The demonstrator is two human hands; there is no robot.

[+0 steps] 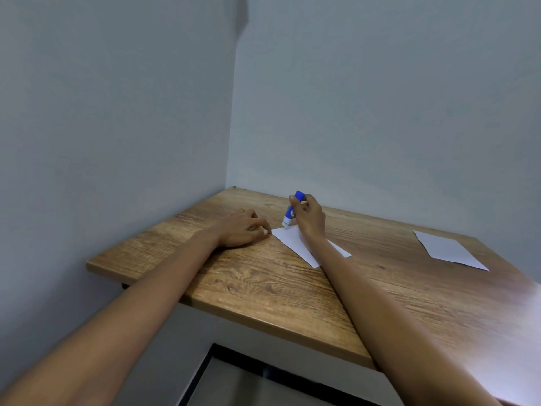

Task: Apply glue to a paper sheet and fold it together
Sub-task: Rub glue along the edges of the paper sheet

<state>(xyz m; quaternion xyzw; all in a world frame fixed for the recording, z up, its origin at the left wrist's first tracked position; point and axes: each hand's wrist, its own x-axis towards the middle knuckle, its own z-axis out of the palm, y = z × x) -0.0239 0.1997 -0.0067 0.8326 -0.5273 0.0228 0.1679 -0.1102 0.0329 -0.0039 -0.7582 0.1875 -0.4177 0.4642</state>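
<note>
Two bare forearms are reaching in from the near edge over one wooden table (263, 288). One glue stick (290, 213), blue-capped, is standing tilted, its long axis running from the cap up and away down to the white end touching the far corner of a paper sheet (292, 240). The right hand (309, 218) is wrapping closed around the stick. The left hand (243, 230) is lying curled, empty, fingertips just beside the sheet's left corner. Sheets counted: two; the second sheet (448, 249) is lying well apart on the right.
</note>
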